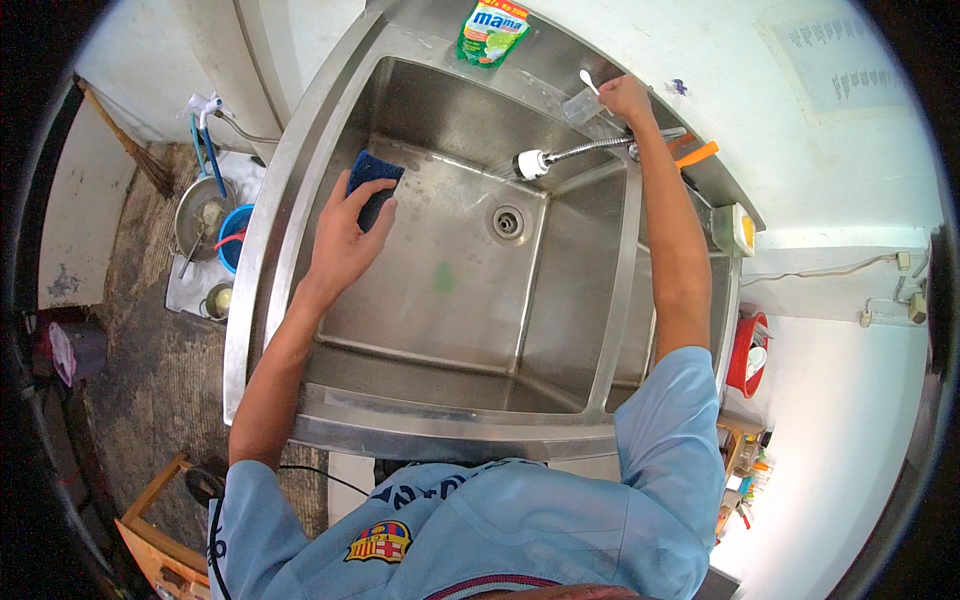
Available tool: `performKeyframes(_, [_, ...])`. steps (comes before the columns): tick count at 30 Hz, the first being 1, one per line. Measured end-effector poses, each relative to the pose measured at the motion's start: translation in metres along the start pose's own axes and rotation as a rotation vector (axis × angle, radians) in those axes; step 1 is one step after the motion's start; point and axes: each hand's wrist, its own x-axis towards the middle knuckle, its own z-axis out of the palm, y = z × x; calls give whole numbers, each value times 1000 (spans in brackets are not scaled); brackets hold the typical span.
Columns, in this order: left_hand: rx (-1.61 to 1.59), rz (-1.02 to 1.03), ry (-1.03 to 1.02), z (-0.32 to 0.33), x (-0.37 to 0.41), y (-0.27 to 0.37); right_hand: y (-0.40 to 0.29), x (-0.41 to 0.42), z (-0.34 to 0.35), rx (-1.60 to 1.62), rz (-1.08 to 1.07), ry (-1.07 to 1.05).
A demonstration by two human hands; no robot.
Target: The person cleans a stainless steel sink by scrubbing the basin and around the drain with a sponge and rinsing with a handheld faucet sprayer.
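My left hand (349, 225) grips a dark blue scouring pad (375, 171) over the left side of the stainless steel sink basin (420, 315). At the sink's back ledge, my right hand (626, 97) pinches a small white plastic spoon (588, 79). A clear plastic cup (582, 107) sits just below those fingers; whether they touch it is unclear. Under my right forearm runs a flexible metal faucet hose (592, 147), and its white spray head (531, 164) sends water into the basin. A green spot (444, 277) marks the basin floor near the drain (508, 223).
A green dish soap pouch (493, 34) leans at the back. Beyond the divider (616, 300) lies a second basin. An orange handle (697, 155) and a clear container (731, 229) stand on the right ledge. Left, on the floor, are a large pot (196, 214) and blue bucket (234, 232).
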Motion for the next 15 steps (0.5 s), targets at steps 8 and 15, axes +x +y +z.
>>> performKeyframes(8, [-29,-13,-19,4,1,5,17,10,-1,-121,26,37])
performKeyframes(15, [-6,86,20,7,2,-9,-84,-64,-45,129,-560,839])
